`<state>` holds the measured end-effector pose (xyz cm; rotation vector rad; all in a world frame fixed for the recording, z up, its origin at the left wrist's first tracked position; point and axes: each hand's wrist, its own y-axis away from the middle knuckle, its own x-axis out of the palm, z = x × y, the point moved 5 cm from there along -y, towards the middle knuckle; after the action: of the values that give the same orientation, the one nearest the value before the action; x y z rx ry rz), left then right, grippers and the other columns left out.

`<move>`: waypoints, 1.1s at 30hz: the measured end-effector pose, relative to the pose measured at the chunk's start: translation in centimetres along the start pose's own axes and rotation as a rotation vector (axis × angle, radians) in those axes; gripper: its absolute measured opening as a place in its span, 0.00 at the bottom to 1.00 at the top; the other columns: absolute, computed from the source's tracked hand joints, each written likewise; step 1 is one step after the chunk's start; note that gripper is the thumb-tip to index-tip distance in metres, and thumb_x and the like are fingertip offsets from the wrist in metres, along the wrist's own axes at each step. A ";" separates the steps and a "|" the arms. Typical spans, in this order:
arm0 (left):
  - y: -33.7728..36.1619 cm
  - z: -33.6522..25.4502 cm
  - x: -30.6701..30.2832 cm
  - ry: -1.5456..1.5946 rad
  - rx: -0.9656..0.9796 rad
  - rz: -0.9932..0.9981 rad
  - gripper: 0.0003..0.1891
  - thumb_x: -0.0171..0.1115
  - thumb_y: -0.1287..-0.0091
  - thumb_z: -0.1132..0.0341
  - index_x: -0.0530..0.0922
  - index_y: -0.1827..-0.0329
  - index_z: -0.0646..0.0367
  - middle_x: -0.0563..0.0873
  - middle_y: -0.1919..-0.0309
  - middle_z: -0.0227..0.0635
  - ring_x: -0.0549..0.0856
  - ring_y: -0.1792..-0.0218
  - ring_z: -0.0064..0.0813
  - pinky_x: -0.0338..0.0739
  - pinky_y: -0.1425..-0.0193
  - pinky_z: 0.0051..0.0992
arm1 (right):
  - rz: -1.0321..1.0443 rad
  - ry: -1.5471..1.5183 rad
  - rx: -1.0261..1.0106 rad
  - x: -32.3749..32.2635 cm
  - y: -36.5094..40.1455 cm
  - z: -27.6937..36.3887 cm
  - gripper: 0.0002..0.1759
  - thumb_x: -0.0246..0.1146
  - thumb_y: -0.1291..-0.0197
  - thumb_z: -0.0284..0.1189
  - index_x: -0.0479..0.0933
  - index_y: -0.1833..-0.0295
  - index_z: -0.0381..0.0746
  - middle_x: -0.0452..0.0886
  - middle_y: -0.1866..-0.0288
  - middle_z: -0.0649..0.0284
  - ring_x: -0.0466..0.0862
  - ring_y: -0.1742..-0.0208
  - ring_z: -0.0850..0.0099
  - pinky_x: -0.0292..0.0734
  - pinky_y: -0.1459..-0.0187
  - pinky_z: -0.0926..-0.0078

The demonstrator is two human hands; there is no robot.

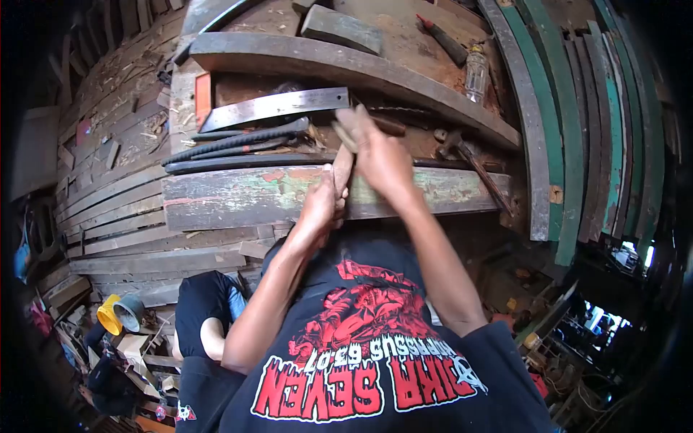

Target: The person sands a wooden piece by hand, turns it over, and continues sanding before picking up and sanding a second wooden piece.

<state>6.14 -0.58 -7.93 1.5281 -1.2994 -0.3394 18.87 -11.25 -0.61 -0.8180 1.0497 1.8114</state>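
Wrapping the left hand (320,206) closed around a narrow brown wooden piece (343,166), and holding it slantwise over a long weathered grey plank with peeling green paint (253,198). Bringing the right hand (384,159) to its upper end, seemingly holding a small pale flat piece (346,137), but blurring too much for telling finger opening or material.

Possibly risking scraped left fingers, gripping so close to the blurred right hand. Perhaps inviting twisting or slipping of the wood too, relying on one fist with no clamp showing. Reaching near the free end of a silver saw blade with an orange handle (274,108), so possibly risking nicked knuckles through overshooting. Perhaps also risking a bump against the wooden-handled hammer (473,159) by swinging the right hand wide.
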 end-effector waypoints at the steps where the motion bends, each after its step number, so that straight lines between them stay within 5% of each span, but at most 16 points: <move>1: 1.4 -0.7 0.0 0.009 0.010 -0.037 0.33 0.39 0.15 0.32 0.75 0.63 0.51 0.60 0.84 0.16 0.56 0.85 0.18 0.51 0.81 0.26 | -0.009 -0.079 -0.040 -0.9 -1.0 0.0 0.34 0.52 0.17 0.46 0.60 0.12 0.50 0.89 0.53 0.36 0.90 0.49 0.35 0.84 0.44 0.38; 4: 3.3 -2.2 -1.1 0.078 0.140 -0.019 0.33 0.40 0.14 0.33 0.76 0.62 0.53 0.61 0.83 0.16 0.59 0.84 0.17 0.53 0.79 0.25 | 0.010 -0.361 -0.257 -5.6 0.5 -1.2 0.32 0.53 0.17 0.42 0.67 0.16 0.37 0.75 0.21 0.38 0.75 0.20 0.48 0.69 0.22 0.60; 6: 5.3 -4.1 -1.7 0.061 0.238 -0.012 0.33 0.40 0.14 0.34 0.78 0.60 0.55 0.62 0.83 0.17 0.60 0.83 0.16 0.54 0.78 0.25 | 0.071 -0.394 -0.215 -7.2 2.2 -3.6 0.31 0.56 0.19 0.37 0.68 0.18 0.32 0.75 0.19 0.43 0.75 0.18 0.55 0.67 0.21 0.64; 9: 7.9 -5.6 -3.5 -0.180 0.353 -0.086 0.34 0.40 0.13 0.35 0.82 0.53 0.58 0.64 0.81 0.17 0.60 0.82 0.14 0.55 0.77 0.23 | -0.014 -0.278 -0.124 -5.4 3.5 -9.3 0.29 0.58 0.17 0.40 0.71 0.20 0.34 0.85 0.30 0.46 0.87 0.33 0.57 0.77 0.31 0.65; 10: 8.3 -5.5 -4.7 -0.282 0.416 -0.091 0.32 0.42 0.12 0.39 0.82 0.46 0.62 0.68 0.80 0.18 0.65 0.80 0.14 0.60 0.76 0.22 | 0.000 -0.345 -0.017 -5.1 4.4 -9.9 0.29 0.59 0.17 0.41 0.72 0.21 0.35 0.86 0.35 0.49 0.87 0.40 0.62 0.79 0.37 0.66; 12: 10.0 -5.6 -5.6 -0.372 0.524 -0.141 0.28 0.45 0.11 0.45 0.83 0.50 0.62 0.73 0.79 0.21 0.69 0.81 0.15 0.63 0.76 0.24 | 0.045 -0.473 0.189 -4.0 6.0 -10.8 0.28 0.61 0.18 0.41 0.73 0.22 0.36 0.88 0.45 0.55 0.87 0.55 0.70 0.82 0.48 0.70; 15: 12.2 -5.5 -7.1 -0.472 0.568 -0.165 0.17 0.55 0.13 0.56 0.81 0.43 0.64 0.85 0.71 0.28 0.79 0.73 0.16 0.75 0.68 0.25 | -0.031 -0.716 0.199 -2.8 7.1 -11.4 0.28 0.62 0.18 0.42 0.74 0.24 0.35 0.85 0.53 0.61 0.78 0.67 0.79 0.79 0.58 0.74; 19: 12.6 -3.8 -8.7 -0.447 0.645 -0.162 0.17 0.65 0.19 0.66 0.77 0.33 0.64 0.91 0.57 0.37 0.88 0.57 0.21 0.83 0.50 0.27 | 0.024 -0.412 0.180 -3.9 7.9 -10.3 0.29 0.66 0.22 0.43 0.76 0.26 0.36 0.89 0.48 0.54 0.87 0.62 0.72 0.82 0.53 0.69; 20: 13.0 -3.9 -8.6 -0.485 0.699 -0.187 0.18 0.66 0.20 0.68 0.77 0.33 0.64 0.91 0.56 0.39 0.89 0.54 0.23 0.84 0.47 0.28 | 0.037 -0.347 0.205 -4.8 8.0 -9.7 0.30 0.68 0.24 0.44 0.76 0.27 0.37 0.89 0.43 0.48 0.91 0.52 0.63 0.83 0.46 0.62; 23: 14.1 -4.4 -8.8 -0.548 0.760 -0.226 0.19 0.69 0.27 0.74 0.77 0.36 0.64 0.90 0.52 0.42 0.91 0.45 0.29 0.84 0.36 0.33 | -0.163 -0.252 -0.001 -4.2 7.1 -11.7 0.30 0.67 0.24 0.44 0.76 0.27 0.36 0.88 0.40 0.44 0.90 0.44 0.53 0.81 0.39 0.58; 24: 14.3 -4.5 -8.8 -0.546 0.799 -0.220 0.18 0.68 0.28 0.75 0.77 0.37 0.64 0.90 0.52 0.42 0.91 0.45 0.30 0.84 0.36 0.33 | -0.105 -0.328 0.165 -4.8 7.4 -10.4 0.30 0.67 0.24 0.43 0.76 0.26 0.36 0.85 0.35 0.42 0.85 0.34 0.50 0.77 0.31 0.57; 28: 15.9 -4.8 -7.9 -0.521 0.857 -0.215 0.17 0.67 0.30 0.78 0.76 0.40 0.64 0.91 0.53 0.43 0.91 0.45 0.31 0.84 0.35 0.33 | -0.364 -0.067 0.060 -5.1 7.0 -9.3 0.30 0.69 0.26 0.42 0.77 0.27 0.36 0.80 0.31 0.45 0.79 0.27 0.50 0.72 0.26 0.57; 31: 16.6 -4.9 -7.3 -0.529 0.881 -0.234 0.16 0.68 0.30 0.78 0.77 0.42 0.64 0.91 0.55 0.44 0.92 0.47 0.31 0.84 0.38 0.33 | -0.376 -0.237 -0.153 -5.2 6.4 -5.3 0.27 0.72 0.28 0.37 0.79 0.29 0.37 0.84 0.35 0.53 0.83 0.32 0.59 0.76 0.29 0.59; 33: 16.6 -4.8 -6.9 -0.549 0.897 -0.243 0.16 0.68 0.31 0.78 0.77 0.42 0.64 0.91 0.56 0.44 0.92 0.48 0.31 0.85 0.40 0.33 | -0.010 -0.668 -0.138 -4.0 6.7 -1.1 0.29 0.76 0.32 0.33 0.78 0.29 0.38 0.84 0.35 0.58 0.83 0.33 0.63 0.76 0.28 0.61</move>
<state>-1.88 10.07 5.08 2.4771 -1.8319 -0.3648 14.53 -15.50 4.48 -0.2454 0.4891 1.9576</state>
